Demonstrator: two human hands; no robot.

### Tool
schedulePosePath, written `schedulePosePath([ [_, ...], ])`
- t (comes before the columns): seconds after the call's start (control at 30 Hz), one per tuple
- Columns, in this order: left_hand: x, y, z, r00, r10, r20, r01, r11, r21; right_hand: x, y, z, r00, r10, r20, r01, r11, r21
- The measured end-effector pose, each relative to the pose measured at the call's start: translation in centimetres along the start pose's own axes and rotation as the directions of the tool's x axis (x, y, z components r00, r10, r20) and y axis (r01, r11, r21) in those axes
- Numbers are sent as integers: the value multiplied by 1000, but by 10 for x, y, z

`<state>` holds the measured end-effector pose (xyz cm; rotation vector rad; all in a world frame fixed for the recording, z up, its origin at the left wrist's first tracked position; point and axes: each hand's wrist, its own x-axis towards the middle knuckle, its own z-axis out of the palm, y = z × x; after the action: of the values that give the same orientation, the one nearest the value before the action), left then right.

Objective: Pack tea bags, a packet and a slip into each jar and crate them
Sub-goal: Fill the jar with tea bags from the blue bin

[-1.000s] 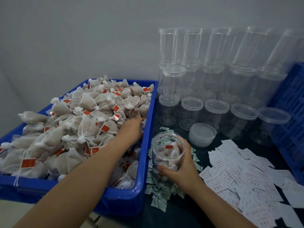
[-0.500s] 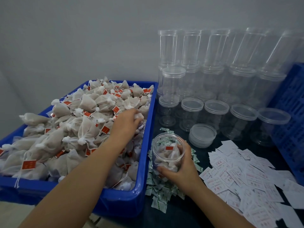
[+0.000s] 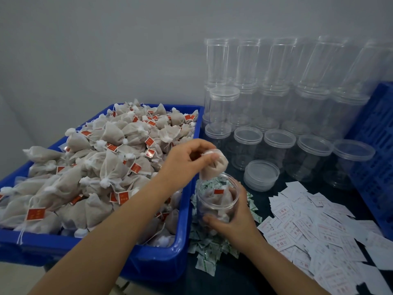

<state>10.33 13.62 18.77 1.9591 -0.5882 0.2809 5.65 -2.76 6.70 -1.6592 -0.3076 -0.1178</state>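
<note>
Clear plastic jar point(image 3: 217, 201) sits on the tabletop point(image 3: 274, 190) just right of the blue bin point(image 3: 148, 260), partly filled with tea bags. My right hand point(image 3: 231, 224) wraps round its lower wall. My left hand point(image 3: 187, 160) pinches one tea bag point(image 3: 214, 165) right over the jar mouth. Packets point(image 3: 204, 250) lie under the jar, slips point(image 3: 314, 231) spread to its right.
</note>
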Motion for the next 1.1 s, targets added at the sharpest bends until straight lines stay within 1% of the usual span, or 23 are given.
schedulePosePath([
  [0.07, -2, 3, 4, 993, 1, 120, 4, 999, -41, 0, -1, 0, 1000, -9, 16, 9, 1000, 22],
  [0.13, -5, 2, 7, 981, -5, 194, 21, 996, -83, 1, -2, 0, 1000, -19, 20, 18, 999, 33],
  [0.2, -6, -1, 9, 970, -10, 243, 21, 999, -43, 2, -3, 1, 999, -30, 20, 29, 999, 40],
  [0.27, -6, -3, 10, 958, 2, 286, -15, 999, 42, 2, -2, 1, 999, -33, 19, 32, 998, 47],
  [0.33, -7, -3, 11, 949, 27, 314, -56, 995, 83, 2, -1, 1, 999, -36, 18, 35, 999, 41],
  [0.47, -8, -2, 13, 938, 61, 342, -104, 989, 107, 2, 0, 1, 999, -45, 11, 44, 999, 30],
  [0.63, -7, -3, 12, 912, 92, 400, -181, 965, 190, 3, 0, 1, 999, -42, 4, 41, 999, 28],
  [0.7, -8, -3, 13, 907, 105, 408, -196, 963, 186, 2, 0, 1, 999, -35, 3, 35, 999, 25],
  [0.93, -7, -1, 12, 912, 126, 391, -206, 964, 168, 2, 1, 2, 999, -40, -11, 40, 999, 17],
  [1.1, -7, -2, 12, 929, 141, 343, -224, 950, 216, 2, 1, 2, 999, -44, -15, 44, 999, 10],
])
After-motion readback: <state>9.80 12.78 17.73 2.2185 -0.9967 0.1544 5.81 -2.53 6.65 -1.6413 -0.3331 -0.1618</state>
